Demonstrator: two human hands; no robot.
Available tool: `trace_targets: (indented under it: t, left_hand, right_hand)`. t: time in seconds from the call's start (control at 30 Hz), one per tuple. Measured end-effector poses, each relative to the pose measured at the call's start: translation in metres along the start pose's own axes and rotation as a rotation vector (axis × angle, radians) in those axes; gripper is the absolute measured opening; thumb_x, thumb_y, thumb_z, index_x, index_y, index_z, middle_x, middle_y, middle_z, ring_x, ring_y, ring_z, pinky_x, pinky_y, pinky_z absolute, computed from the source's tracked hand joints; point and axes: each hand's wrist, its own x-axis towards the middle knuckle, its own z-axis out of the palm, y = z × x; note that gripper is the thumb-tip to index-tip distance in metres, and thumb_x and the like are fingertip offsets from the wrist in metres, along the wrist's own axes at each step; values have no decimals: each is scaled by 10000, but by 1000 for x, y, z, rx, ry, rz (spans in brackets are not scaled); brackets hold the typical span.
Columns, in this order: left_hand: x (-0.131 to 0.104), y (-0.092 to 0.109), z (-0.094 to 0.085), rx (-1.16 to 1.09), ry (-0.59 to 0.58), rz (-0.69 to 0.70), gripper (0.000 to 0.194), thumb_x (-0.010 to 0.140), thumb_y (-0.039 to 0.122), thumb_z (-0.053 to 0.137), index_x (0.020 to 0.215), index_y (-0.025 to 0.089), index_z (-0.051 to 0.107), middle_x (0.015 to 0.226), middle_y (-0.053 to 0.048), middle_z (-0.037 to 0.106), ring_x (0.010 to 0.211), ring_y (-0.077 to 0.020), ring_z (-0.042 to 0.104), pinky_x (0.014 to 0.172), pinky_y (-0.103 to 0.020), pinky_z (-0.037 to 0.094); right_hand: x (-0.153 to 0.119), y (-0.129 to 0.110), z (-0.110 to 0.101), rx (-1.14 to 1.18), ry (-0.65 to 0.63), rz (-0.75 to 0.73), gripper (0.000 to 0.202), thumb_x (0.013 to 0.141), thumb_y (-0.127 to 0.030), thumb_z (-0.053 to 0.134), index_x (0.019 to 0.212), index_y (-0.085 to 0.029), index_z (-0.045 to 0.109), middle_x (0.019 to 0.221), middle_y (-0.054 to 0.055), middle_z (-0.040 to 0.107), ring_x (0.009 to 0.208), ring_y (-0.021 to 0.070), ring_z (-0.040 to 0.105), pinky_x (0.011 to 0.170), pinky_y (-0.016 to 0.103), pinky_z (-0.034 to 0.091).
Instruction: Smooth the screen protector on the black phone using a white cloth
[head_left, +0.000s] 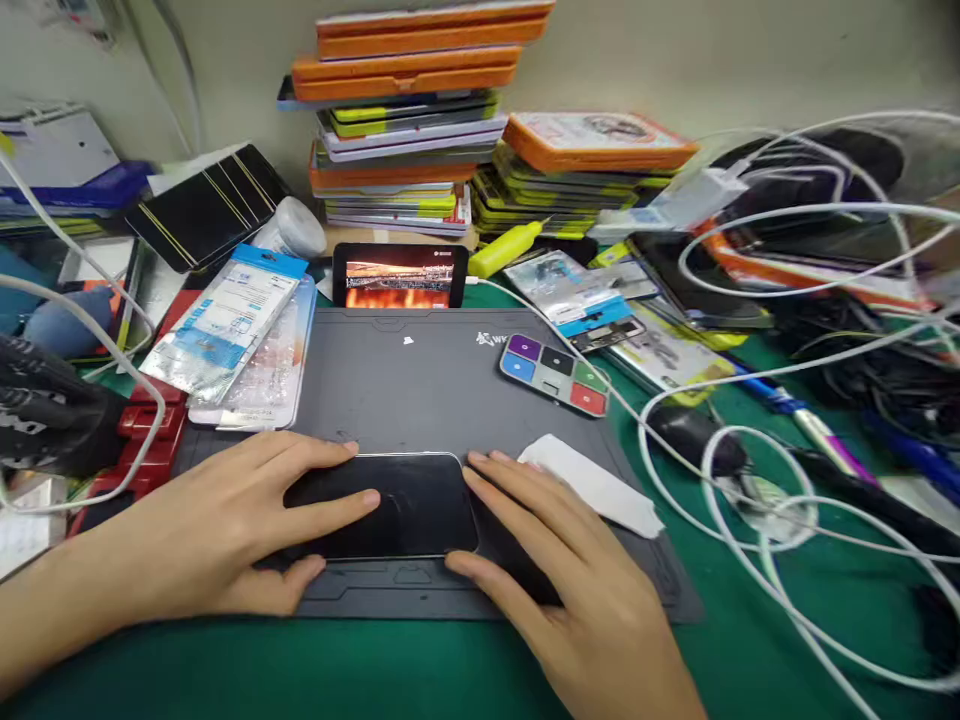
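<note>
A smartphone [427, 505] with a dark, glossy screen lies flat on a grey work mat [397, 375], its long side running left to right. Over its left end, my left hand [225, 525] grips it: the index finger is at the far edge, the thumb at the near edge, and another fingertip rests on the glass. My right hand [570, 570] is at the right end, fingers stretched and apart, with thumb and index finger touching the phone's right corners. Just beyond the right hand is a folded white wipe [592, 485].
A propped phone [400, 275] plays video behind the mat. A colored-button tray [555, 374] lies on the mat. Stacked orange and yellow boxes [412, 70] stand against the wall. Packets [229, 320] lie left; a looped white cable [712, 480] spreads right over the green table [360, 670].
</note>
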Motion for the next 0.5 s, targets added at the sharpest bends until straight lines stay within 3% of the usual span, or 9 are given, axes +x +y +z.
trace_targets:
  t: [0.13,0.33,0.5]
  left_hand:
    - [-2,-5,2,24,5,6,526,1044,239,548,1568,265,574,1532,-186,585,1316,-368,652,1020,-565,642]
    - [-3,-2,2,58,30,-27,520,1048,213,507,1553,297,594,1532,-117,594,1320,-323,653,1065,-505,627]
    - [-2,-4,4,68,27,-1,546,1011,246,600,1556,286,590,1538,-139,607,1307,-329,652,1064,-502,629]
  right_hand:
    - [0,0,0,-32,0,-25,422,1103,-354,614,1481,-168,613,1539,60,639,1485,186,532,1319,313,329]
    - [2,0,0,-29,0,-57,402,1092,-301,634,1465,-151,622,1508,85,654,1475,198,534,1320,339,337]
    - [1,0,0,-36,-9,-67,392,1085,-275,645,1452,-139,632,1491,93,665,1479,206,531,1322,359,341]
